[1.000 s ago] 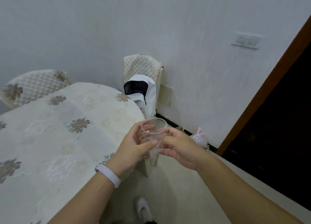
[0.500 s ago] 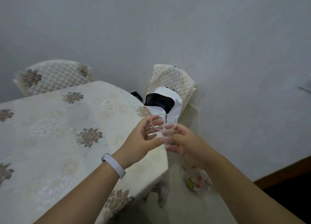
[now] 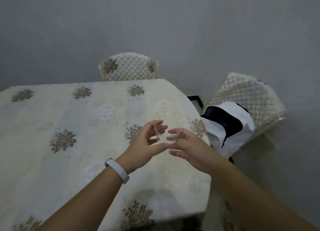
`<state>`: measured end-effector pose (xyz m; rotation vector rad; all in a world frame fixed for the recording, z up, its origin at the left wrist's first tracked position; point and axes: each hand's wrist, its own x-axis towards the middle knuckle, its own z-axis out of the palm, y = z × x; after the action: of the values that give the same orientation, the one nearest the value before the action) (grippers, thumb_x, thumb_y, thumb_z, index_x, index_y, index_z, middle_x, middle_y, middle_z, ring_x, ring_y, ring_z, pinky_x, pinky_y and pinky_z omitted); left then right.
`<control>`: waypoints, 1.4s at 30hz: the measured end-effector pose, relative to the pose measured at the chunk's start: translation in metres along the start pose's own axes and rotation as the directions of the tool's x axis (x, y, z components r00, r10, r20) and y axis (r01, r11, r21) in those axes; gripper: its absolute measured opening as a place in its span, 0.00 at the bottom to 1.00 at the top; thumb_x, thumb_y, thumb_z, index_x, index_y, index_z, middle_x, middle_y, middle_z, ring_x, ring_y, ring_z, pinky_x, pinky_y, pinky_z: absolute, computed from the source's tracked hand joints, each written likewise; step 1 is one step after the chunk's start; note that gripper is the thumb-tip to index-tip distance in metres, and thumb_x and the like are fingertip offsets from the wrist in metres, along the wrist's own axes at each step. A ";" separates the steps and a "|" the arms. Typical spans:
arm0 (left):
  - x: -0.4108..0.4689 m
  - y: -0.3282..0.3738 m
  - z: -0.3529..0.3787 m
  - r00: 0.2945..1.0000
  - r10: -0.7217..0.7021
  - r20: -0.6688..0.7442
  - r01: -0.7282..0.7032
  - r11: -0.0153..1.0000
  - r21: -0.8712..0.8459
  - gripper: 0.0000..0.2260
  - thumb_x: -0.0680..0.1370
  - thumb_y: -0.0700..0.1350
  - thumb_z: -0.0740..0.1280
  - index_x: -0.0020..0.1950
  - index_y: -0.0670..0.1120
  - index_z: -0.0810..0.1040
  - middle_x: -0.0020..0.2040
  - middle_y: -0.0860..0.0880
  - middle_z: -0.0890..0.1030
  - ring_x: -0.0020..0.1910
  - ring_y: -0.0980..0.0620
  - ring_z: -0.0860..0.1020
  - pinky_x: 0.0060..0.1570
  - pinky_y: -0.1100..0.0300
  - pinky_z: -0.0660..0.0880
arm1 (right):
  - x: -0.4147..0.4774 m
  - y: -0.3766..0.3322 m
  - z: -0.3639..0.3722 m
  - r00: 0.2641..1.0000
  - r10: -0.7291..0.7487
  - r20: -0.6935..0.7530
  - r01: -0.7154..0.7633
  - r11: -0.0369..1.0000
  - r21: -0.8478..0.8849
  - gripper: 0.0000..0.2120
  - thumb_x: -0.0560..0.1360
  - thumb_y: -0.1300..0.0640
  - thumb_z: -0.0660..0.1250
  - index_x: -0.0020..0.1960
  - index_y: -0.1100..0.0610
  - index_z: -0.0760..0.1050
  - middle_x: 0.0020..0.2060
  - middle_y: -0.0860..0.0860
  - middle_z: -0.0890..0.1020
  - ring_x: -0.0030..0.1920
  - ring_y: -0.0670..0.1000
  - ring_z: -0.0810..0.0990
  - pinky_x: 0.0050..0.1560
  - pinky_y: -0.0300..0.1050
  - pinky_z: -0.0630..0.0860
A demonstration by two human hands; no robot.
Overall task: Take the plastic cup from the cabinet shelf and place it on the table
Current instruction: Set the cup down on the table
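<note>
I have the clear plastic cup (image 3: 167, 138) between both hands, just right of the frame's centre, held in the air above the near right part of the table (image 3: 52, 144). It is so transparent that mostly its round rim and base ring show. My left hand (image 3: 147, 144) comes in from the lower left with a white wristband (image 3: 117, 170) on the wrist; its fingers (image 3: 160, 126) are curled loosely round the left side of the cup, thumb stretched along the bottom toward the base. My right hand (image 3: 190, 149) comes in from the lower right, thumb up at the rim and the other fingers folded under the cup's right side, so both hands are partly closed on it rather than clenched. The table wears a cream cloth with brownish flower patches. Behind it, at upper centre, stands a quilted chair (image 3: 129, 67) against the grey wall (image 3: 155, 22). At the right of the frame a second quilted chair (image 3: 245, 95) is angled toward the table corner, with a white and black garment (image 3: 230, 123) draped over it.
</note>
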<state>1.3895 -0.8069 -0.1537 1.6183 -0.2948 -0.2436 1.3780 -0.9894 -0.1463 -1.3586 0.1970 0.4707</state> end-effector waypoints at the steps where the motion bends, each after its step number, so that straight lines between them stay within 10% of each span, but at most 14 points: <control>1: 0.001 -0.001 -0.002 0.999 -0.011 -0.047 0.011 1.000 0.005 0.27 0.67 0.47 0.75 0.64 0.53 0.71 0.62 0.51 0.78 0.61 0.56 0.76 0.58 0.58 0.73 | 0.009 -0.003 0.000 0.999 0.013 0.044 -0.013 1.000 -0.016 0.16 0.72 0.69 0.67 0.58 0.57 0.75 0.58 0.59 0.76 0.51 0.55 0.80 0.54 0.49 0.78; 15: -0.023 -0.043 0.018 0.821 -0.196 -0.536 0.183 0.980 -0.078 0.25 0.68 0.42 0.74 0.63 0.54 0.71 0.62 0.51 0.78 0.61 0.55 0.77 0.55 0.55 0.75 | 0.091 0.019 -0.003 0.863 0.195 0.465 0.017 0.911 -0.413 0.21 0.66 0.58 0.68 0.59 0.49 0.74 0.58 0.52 0.77 0.53 0.51 0.78 0.54 0.47 0.76; 20: -0.038 -0.071 0.017 0.781 -0.281 -0.558 0.287 0.955 -0.078 0.26 0.67 0.44 0.75 0.62 0.55 0.69 0.63 0.52 0.77 0.60 0.57 0.76 0.60 0.49 0.74 | 0.101 0.045 0.001 0.859 0.237 0.454 0.056 0.838 -0.543 0.24 0.65 0.56 0.68 0.61 0.47 0.73 0.61 0.50 0.76 0.57 0.50 0.79 0.53 0.47 0.76; 34: -0.040 -0.166 -0.007 0.799 -0.357 -0.484 0.388 0.921 -0.039 0.26 0.70 0.30 0.72 0.57 0.52 0.66 0.62 0.50 0.75 0.61 0.58 0.73 0.51 0.72 0.72 | 0.128 0.126 0.009 0.914 0.179 0.365 0.167 0.653 -0.739 0.23 0.72 0.59 0.69 0.65 0.50 0.70 0.52 0.43 0.76 0.53 0.50 0.77 0.51 0.46 0.76; 42: -0.032 -0.192 -0.007 0.791 -0.394 -0.469 0.423 0.905 -0.046 0.25 0.63 0.45 0.73 0.55 0.59 0.67 0.58 0.56 0.76 0.50 0.72 0.76 0.54 0.62 0.73 | 0.135 0.154 0.011 0.954 0.140 0.264 0.116 0.640 -0.759 0.23 0.70 0.64 0.66 0.65 0.57 0.71 0.53 0.54 0.79 0.50 0.55 0.80 0.50 0.47 0.75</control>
<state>1.3699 -0.7784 -0.3455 1.7343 0.4372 -0.1620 1.4302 -0.9296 -0.3355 -2.1059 -0.3005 0.8261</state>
